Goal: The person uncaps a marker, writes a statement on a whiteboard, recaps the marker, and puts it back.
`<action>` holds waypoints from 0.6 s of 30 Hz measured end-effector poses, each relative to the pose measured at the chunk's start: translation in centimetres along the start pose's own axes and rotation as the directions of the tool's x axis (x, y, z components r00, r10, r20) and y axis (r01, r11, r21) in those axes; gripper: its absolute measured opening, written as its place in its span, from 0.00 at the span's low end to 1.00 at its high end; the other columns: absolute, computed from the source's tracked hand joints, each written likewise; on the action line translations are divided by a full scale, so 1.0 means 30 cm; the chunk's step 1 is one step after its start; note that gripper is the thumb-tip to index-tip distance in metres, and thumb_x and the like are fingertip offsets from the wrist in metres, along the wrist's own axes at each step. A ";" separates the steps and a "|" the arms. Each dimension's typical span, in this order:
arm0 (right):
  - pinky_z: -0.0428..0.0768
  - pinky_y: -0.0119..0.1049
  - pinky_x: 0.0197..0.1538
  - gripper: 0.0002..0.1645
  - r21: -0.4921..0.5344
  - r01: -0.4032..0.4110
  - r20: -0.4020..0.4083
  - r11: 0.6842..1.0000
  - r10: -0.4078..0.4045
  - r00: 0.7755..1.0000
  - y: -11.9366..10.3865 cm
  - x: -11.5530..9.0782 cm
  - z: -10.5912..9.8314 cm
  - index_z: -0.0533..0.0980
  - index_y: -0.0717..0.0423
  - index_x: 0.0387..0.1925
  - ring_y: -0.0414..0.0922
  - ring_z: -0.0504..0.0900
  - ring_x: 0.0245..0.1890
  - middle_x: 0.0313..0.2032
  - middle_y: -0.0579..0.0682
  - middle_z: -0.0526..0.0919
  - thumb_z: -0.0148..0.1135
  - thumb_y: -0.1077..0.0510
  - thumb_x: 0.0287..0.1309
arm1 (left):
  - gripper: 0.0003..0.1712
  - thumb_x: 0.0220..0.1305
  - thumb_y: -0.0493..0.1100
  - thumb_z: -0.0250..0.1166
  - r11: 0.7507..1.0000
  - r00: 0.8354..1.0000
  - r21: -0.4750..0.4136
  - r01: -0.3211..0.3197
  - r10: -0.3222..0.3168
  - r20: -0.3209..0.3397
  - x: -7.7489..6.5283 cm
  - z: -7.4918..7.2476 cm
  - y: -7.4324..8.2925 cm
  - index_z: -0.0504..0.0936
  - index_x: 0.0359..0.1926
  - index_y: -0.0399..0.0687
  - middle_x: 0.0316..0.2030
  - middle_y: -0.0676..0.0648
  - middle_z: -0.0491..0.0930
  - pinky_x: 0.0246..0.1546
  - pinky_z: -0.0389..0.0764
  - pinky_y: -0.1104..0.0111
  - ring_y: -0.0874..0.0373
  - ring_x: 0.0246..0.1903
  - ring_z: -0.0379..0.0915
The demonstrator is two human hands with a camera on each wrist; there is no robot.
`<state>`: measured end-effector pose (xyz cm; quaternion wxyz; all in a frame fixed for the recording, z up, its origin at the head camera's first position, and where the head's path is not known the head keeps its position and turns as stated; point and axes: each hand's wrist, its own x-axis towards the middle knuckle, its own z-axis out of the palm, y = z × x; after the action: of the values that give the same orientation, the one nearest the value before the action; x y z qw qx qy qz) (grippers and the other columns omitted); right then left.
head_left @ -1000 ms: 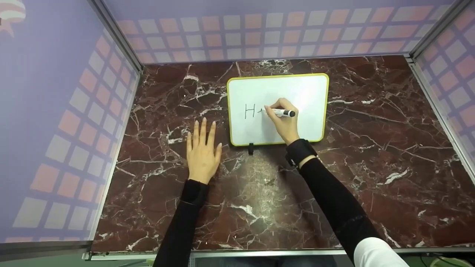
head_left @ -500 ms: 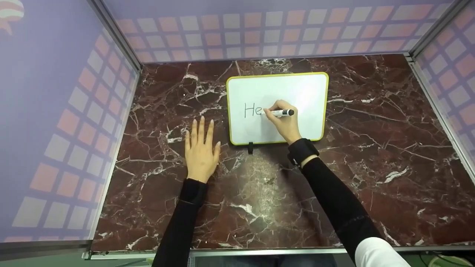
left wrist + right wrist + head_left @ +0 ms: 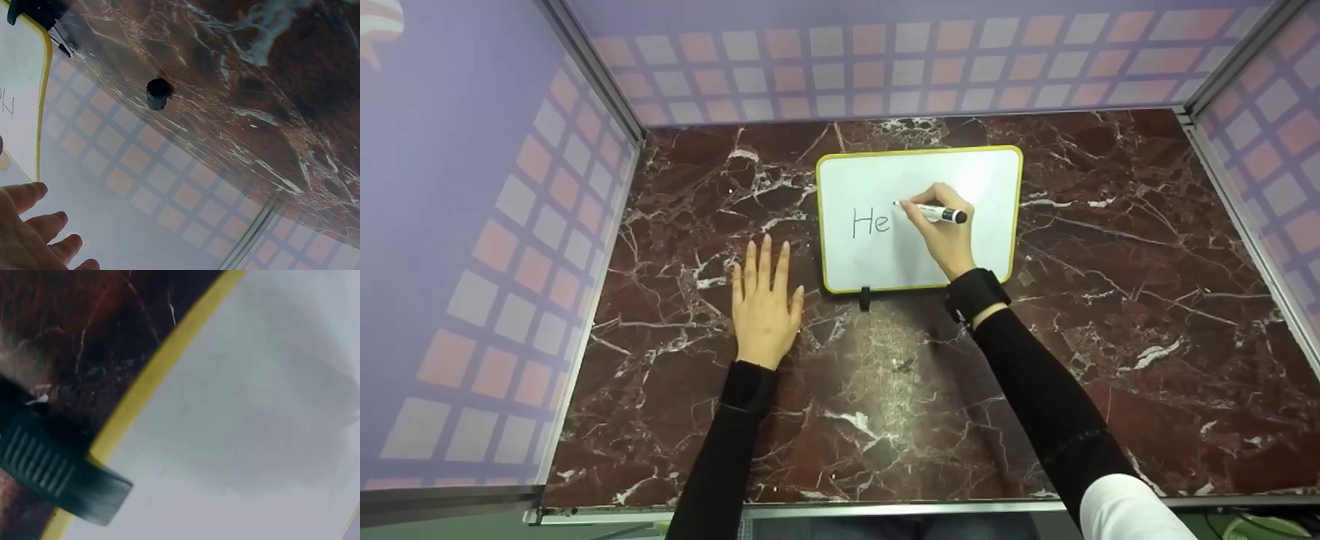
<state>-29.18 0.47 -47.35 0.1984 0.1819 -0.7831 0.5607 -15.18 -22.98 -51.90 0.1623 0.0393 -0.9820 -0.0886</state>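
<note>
A yellow-rimmed whiteboard (image 3: 859, 262) bears the handwritten letters "He" on its left half. My right hand (image 3: 949, 232) pinches a white marker (image 3: 941, 213) with a black end, its tip near the board up and right of the letters. Whether the tip touches the board I cannot tell. My left hand (image 3: 766, 319) lies with straight fingers on the marble table, left of the board, holding nothing. In the left wrist view, its fingertips (image 3: 56, 222) show at the lower left. The right wrist view shows neither the right hand nor the marker.
A black ribbed clip (image 3: 62, 467) grips the board's lower edge. A small black cylinder (image 3: 157, 95) stands on the dark red marble table (image 3: 1110, 375), seen only from the left wrist. Purple checkered walls (image 3: 787, 64) enclose the back and both sides.
The letter "e" has appeared beside the "H". My right hand has then lifted the marker's tip away from it, up and slightly right. The left hand stays put.
</note>
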 end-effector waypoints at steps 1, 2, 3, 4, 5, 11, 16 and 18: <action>0.75 0.24 0.32 0.10 -0.003 0.001 0.001 1.000 -0.001 1.000 0.001 0.002 0.002 0.75 0.65 0.24 0.40 0.79 0.26 0.26 0.55 0.81 0.66 0.61 0.49 | 0.39 0.64 0.55 0.49 1.000 1.000 0.006 0.003 -0.003 0.002 -0.002 -0.001 0.000 0.42 0.71 0.58 0.72 0.49 0.39 0.71 0.38 0.52 0.51 0.72 0.31; 0.74 0.24 0.33 0.10 -0.010 0.002 0.000 1.000 -0.002 1.000 0.002 0.003 0.005 0.75 0.65 0.24 0.41 0.78 0.26 0.27 0.55 0.81 0.66 0.61 0.48 | 0.40 0.64 0.55 0.50 1.000 1.000 0.004 0.003 -0.003 -0.002 -0.003 0.000 -0.001 0.42 0.71 0.58 0.72 0.48 0.40 0.71 0.38 0.52 0.51 0.72 0.31; 0.74 0.24 0.33 0.10 -0.013 0.003 -0.001 1.000 -0.003 1.000 0.004 0.003 0.006 0.75 0.65 0.24 0.42 0.78 0.26 0.27 0.55 0.81 0.66 0.61 0.48 | 0.40 0.64 0.55 0.50 1.000 1.000 0.006 0.004 -0.004 -0.002 -0.003 0.000 -0.001 0.41 0.71 0.59 0.72 0.48 0.40 0.71 0.38 0.53 0.51 0.72 0.31; 0.74 0.24 0.34 0.10 -0.015 0.003 -0.003 1.000 -0.003 1.000 0.005 0.003 0.008 0.75 0.65 0.24 0.42 0.78 0.27 0.27 0.55 0.81 0.66 0.61 0.48 | 0.41 0.64 0.55 0.50 1.000 1.000 0.006 0.005 -0.005 -0.001 -0.004 -0.001 -0.001 0.40 0.71 0.60 0.72 0.49 0.40 0.71 0.37 0.53 0.52 0.72 0.30; 0.73 0.24 0.34 0.10 -0.017 0.005 -0.004 1.000 -0.005 1.000 0.008 0.003 0.009 0.75 0.65 0.24 0.43 0.78 0.27 0.27 0.55 0.81 0.66 0.61 0.48 | 0.41 0.64 0.54 0.50 1.000 1.000 0.004 0.006 -0.006 0.001 -0.005 -0.001 -0.002 0.39 0.71 0.60 0.72 0.49 0.40 0.71 0.36 0.53 0.52 0.72 0.30; 0.71 0.24 0.32 0.09 -0.028 0.011 0.043 1.000 -0.010 0.999 0.017 -0.018 0.002 0.75 0.66 0.22 0.42 0.76 0.26 0.24 0.57 0.79 0.65 0.63 0.49 | 0.41 0.64 0.55 0.50 1.000 1.000 0.006 0.021 -0.021 0.005 -0.006 -0.002 -0.007 0.39 0.71 0.61 0.72 0.50 0.39 0.71 0.36 0.54 0.52 0.72 0.30; 0.68 0.23 0.28 0.11 -0.038 0.010 0.105 0.999 -0.006 0.994 0.015 -0.038 -0.007 0.73 0.67 0.19 0.40 0.74 0.23 0.22 0.58 0.78 0.63 0.65 0.50 | 0.39 0.65 0.55 0.49 1.000 1.000 0.001 0.019 -0.019 0.004 -0.006 -0.004 -0.005 0.42 0.71 0.58 0.72 0.49 0.40 0.71 0.37 0.53 0.51 0.72 0.31; 0.67 0.23 0.27 0.11 -0.039 0.009 0.109 0.999 -0.005 0.994 0.012 -0.042 -0.011 0.72 0.68 0.19 0.39 0.72 0.22 0.21 0.57 0.78 0.62 0.65 0.50 | 0.39 0.65 0.56 0.49 1.000 1.000 -0.004 0.015 -0.015 0.004 -0.007 -0.005 -0.004 0.42 0.71 0.58 0.72 0.48 0.40 0.71 0.36 0.53 0.51 0.72 0.31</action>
<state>-28.26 0.98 -48.19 0.1608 0.2110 -0.8029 0.5338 -14.95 -23.09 -51.85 0.1598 0.0461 -0.9818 -0.0919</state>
